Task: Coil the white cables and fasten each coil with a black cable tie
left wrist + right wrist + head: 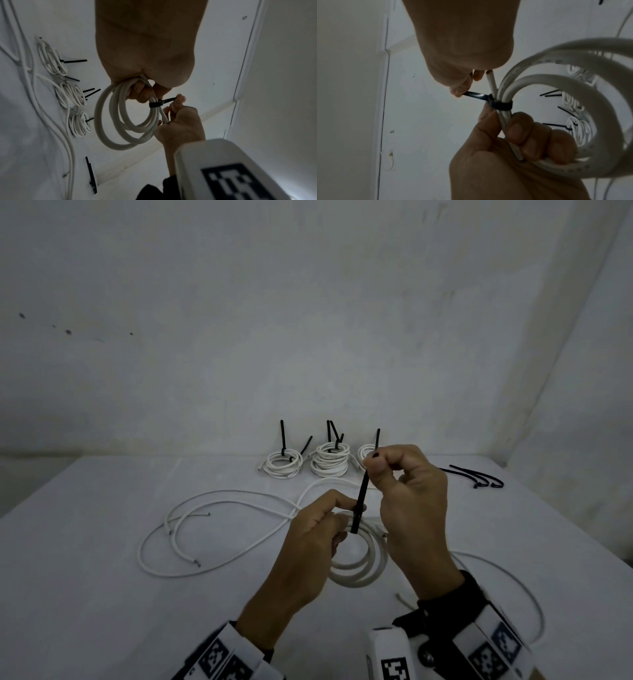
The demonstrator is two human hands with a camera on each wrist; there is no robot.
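- Holding the coil (pixel 359 563) above the table (pixel 102 594), our left hand (pixel 308 546) has fingers and thumb curled round the gathered turns just beside the black cable tie (pixel 358 508).
- We see the tie's band wrapped round the turns, its head against them; in the right wrist view the band (pixel 501 105) sits tight on the white strands.
- Our right hand (pixel 407 491) pinches the tie's free tail between thumb and forefinger, the tail running straight from head to fingertips.
- We count three tied coils (pixel 325 462) at the table's far edge, their tie tails sticking up.
- Loose white cables (pixel 219 529) lie to our left, and another (pixel 513 587) curves to our right.
- Spare ties (pixel 479 477) lie beyond the right hand.
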